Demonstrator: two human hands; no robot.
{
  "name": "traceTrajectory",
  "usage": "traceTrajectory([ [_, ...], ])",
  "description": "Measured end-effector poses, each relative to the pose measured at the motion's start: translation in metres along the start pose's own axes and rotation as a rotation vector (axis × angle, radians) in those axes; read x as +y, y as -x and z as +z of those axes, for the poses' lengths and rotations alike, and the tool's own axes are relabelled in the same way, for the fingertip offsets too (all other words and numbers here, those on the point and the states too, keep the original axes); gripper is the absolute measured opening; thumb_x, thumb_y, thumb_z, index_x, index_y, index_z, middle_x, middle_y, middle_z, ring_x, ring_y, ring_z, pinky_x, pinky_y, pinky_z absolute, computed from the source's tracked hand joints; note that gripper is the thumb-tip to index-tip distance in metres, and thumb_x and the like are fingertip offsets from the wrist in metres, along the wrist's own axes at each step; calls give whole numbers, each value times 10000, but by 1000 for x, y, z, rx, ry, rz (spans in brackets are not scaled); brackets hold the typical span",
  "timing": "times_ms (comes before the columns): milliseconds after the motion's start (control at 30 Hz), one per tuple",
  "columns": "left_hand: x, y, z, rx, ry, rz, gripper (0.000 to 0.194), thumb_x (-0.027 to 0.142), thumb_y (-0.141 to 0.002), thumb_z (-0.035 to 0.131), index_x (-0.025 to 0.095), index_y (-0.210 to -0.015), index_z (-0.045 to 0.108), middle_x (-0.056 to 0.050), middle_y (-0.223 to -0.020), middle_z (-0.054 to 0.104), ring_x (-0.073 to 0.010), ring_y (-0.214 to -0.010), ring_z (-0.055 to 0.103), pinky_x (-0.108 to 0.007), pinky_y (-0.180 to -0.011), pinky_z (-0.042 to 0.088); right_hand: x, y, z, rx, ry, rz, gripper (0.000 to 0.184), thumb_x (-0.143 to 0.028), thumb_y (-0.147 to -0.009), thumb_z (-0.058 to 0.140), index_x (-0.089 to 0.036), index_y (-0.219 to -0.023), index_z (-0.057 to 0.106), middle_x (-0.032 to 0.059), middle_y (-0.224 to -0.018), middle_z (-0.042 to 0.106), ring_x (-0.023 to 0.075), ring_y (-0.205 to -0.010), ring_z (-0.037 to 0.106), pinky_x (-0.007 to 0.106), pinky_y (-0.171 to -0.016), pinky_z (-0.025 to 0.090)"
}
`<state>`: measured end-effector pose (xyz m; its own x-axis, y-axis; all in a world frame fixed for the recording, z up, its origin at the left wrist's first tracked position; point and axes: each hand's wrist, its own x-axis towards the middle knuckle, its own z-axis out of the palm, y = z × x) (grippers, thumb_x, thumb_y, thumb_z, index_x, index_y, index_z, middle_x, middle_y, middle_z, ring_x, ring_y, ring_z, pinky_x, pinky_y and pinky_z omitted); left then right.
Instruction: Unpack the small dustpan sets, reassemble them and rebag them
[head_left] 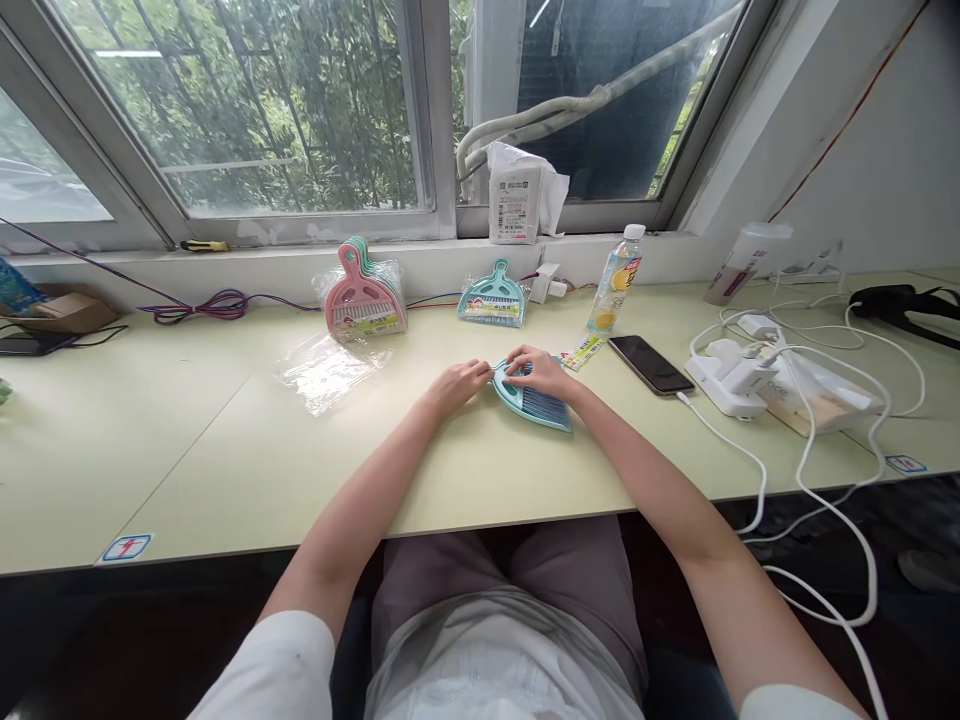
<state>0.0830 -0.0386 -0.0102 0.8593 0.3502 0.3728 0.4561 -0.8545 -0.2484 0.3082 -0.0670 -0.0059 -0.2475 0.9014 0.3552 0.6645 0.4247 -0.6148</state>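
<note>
A small light-blue dustpan (511, 396) lies tilted on the table in front of me, with a matching brush (546, 407) of dark blue bristles set in it. My left hand (463, 384) has its fingers closed on the handle end of the dustpan. From above, my right hand (538, 372) curls its thumb and fingers onto the brush near its handle, covering part of it. Just beyond the right hand lies a yellow-green printed card (582, 352).
Behind stand a stack of pink and green dustpan sets (365, 300) and a wrapped teal set (493, 297). Clear plastic bags (334, 372) lie at left. On the right are a drink bottle (616, 280), a phone (650, 364), a power strip (726, 385) and white cables.
</note>
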Motion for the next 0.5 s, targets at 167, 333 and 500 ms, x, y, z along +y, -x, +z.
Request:
traceTrajectory([
  [167,3,-2,-1,-90,-47,-27,281,113,-926,410,164,-1111,615,-105,-1031,624,-177,-906,585,-256,-692,432,-2,-2,-1,-43,77,-16,97,-322,-710,734,-225,-710,735,24,-1005,668,160,-832,620,296,-791,471],
  [333,4,-4,0,-135,-39,-57,280,92,-917,403,156,-1077,623,-98,-963,620,-177,-866,597,-263,-683,434,-8,-1,-3,-64,151,0,86,-318,-710,733,-232,-703,733,18,-1005,678,168,-864,628,283,-766,464],
  [500,3,-5,3,-100,39,-69,278,97,-914,385,148,-1051,622,-111,-968,606,-200,-920,589,-298,-754,480,-19,3,-3,-26,303,35,109,-354,-726,704,-249,-744,726,15,-1023,677,202,-977,612,293,-793,441],
])
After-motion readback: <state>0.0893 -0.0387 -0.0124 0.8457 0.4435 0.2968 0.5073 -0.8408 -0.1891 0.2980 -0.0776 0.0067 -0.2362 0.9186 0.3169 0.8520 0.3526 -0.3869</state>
